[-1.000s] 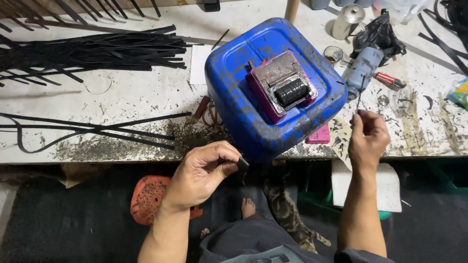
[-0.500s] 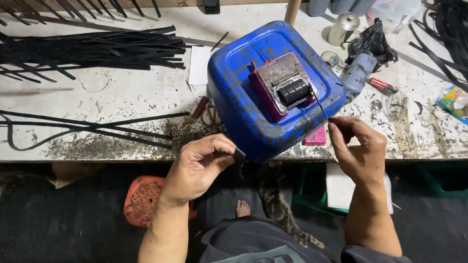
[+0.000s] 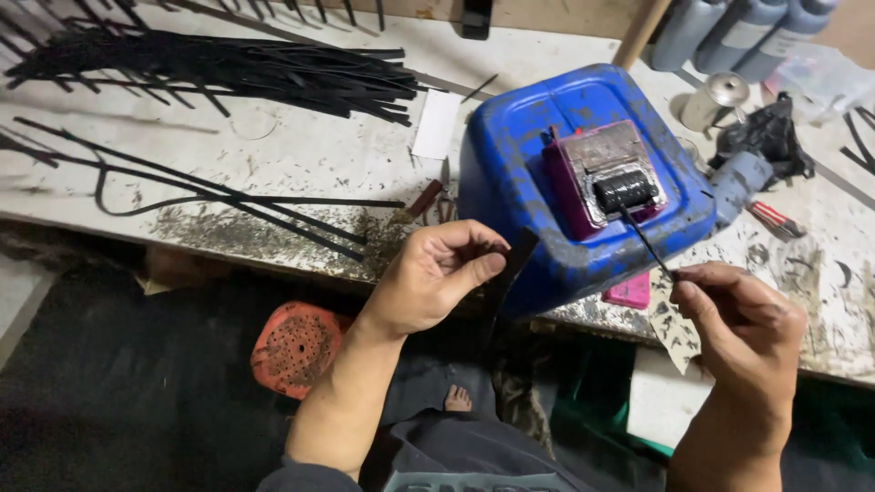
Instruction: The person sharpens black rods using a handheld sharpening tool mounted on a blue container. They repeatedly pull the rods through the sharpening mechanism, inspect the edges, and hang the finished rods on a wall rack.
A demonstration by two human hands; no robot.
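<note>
Now left hand (image 3: 433,278) pinches a black strip (image 3: 510,273) against the blue jerrycan (image 3: 519,182); right hand (image 3: 738,314) grips a thin black brush (image 3: 643,239) touching the black roller (image 3: 625,190) atop the can.

Your left hand (image 3: 428,278) pinches a flat black strip (image 3: 512,264) between thumb and fingers, the strip's top end leaning against the front edge of the blue container (image 3: 519,173). Your right hand (image 3: 738,314) pinches the end of a thin black strand (image 3: 645,239) that runs taut and slanted up to a black roller (image 3: 625,189). That roller sits in a small metal-and-purple device (image 3: 602,169) on top of the blue container, which stands on the stained workbench (image 3: 273,164).
</note>
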